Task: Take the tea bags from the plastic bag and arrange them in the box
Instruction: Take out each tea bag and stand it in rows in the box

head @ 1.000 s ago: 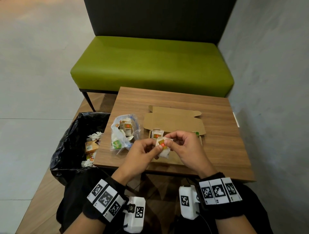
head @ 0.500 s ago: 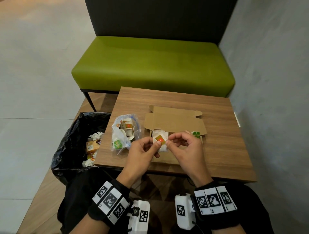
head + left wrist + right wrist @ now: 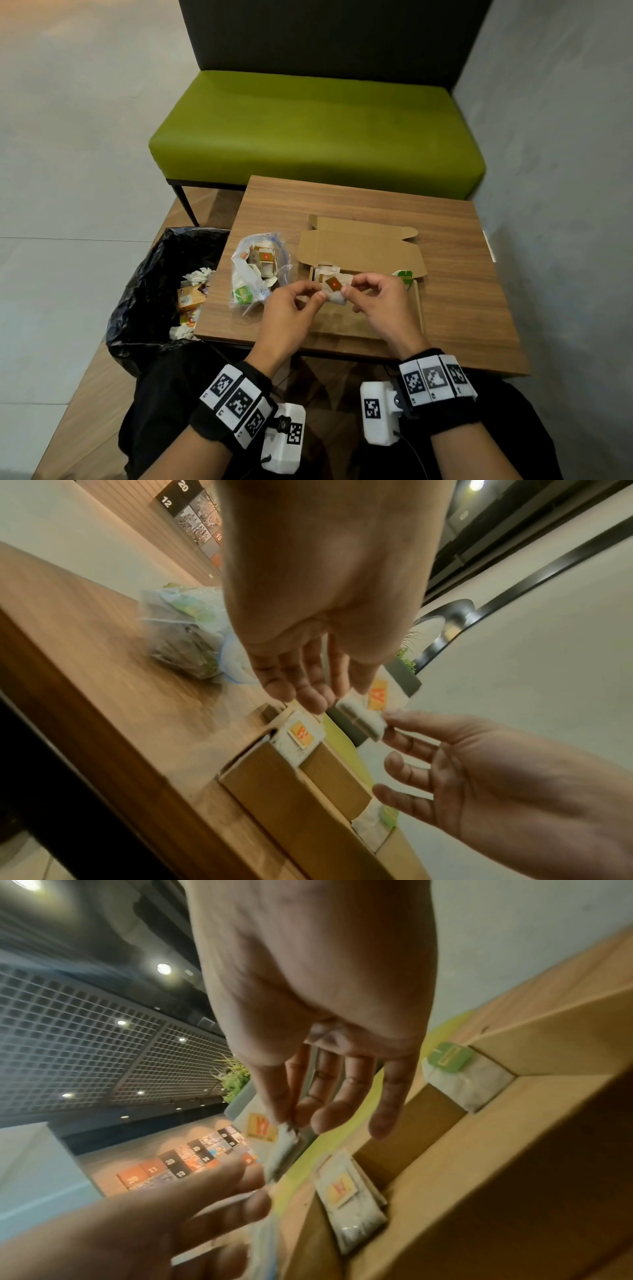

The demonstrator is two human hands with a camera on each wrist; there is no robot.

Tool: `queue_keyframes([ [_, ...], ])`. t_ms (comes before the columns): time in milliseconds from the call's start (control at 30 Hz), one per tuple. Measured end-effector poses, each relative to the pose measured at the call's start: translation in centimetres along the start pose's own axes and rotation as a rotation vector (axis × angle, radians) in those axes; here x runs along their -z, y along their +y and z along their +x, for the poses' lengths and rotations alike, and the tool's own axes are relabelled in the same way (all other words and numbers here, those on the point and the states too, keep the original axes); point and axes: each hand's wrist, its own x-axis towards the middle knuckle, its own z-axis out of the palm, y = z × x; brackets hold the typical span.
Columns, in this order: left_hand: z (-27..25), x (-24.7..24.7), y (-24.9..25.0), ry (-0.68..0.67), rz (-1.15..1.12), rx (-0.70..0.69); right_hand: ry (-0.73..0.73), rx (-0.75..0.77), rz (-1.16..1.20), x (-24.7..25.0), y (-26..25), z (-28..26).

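Note:
Both hands hold one white tea bag (image 3: 337,294) with an orange tag just above the open cardboard box (image 3: 418,308). My left hand (image 3: 320,297) pinches its left edge and my right hand (image 3: 345,291) pinches its right edge. In the left wrist view the tea bag (image 3: 363,718) hangs between the left fingertips (image 3: 313,700) and the right fingers (image 3: 404,723). Orange-tagged tea bags (image 3: 346,1191) stand at the box's left end. A green-tagged tea bag (image 3: 459,1074) stands at its right end. The clear plastic bag (image 3: 258,270), with several tea bags inside, lies left of the box.
The box's lid (image 3: 359,251) lies flat behind it on the small wooden table (image 3: 462,308). A bin with a black liner (image 3: 150,274) holding wrappers stands at the table's left edge. A green bench (image 3: 315,130) is behind, and a grey wall (image 3: 555,171) is to the right.
Both hands have carried the tea bag slightly forward and up, over the left part of the box. The bag is now stretched between the two pinches.

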Motion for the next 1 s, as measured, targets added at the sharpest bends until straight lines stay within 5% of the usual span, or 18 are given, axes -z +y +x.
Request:
queue_keyframes([
  [333,-1.2,-0.4,-1.6,-0.040,0.492,0.029,-0.003,-0.220,-0.303,-2.3,5.0,3.7],
  [700,-0.9,-0.3,-1.7,-0.085,0.525,-0.016,0.156,-0.226,-0.319,-4.6,5.3,4.7],
  [1000,-0.9,-0.2,-2.0,-0.092,0.521,-0.035,0.047,-0.283,-0.361,-4.1,5.7,4.4],
])
